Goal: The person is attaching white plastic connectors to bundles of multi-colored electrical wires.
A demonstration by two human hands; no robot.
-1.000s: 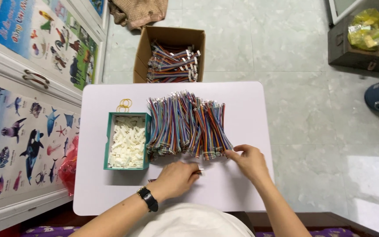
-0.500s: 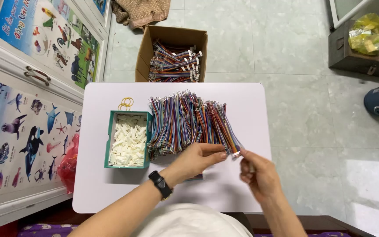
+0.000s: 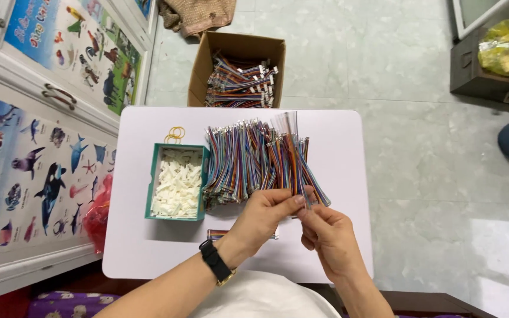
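Lifted wire strip [image 3: 293, 154] pinched between both hands [image 3: 301, 221]

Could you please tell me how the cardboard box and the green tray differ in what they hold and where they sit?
The cardboard box stands on the floor beyond the white table; the green tray sits on the table itself. The cardboard box holds bundles of multicoloured wires, while the green tray holds small white pieces. The cardboard box is brown with raised flaps and looks deeper; the green tray is shallow. Both are open-topped.
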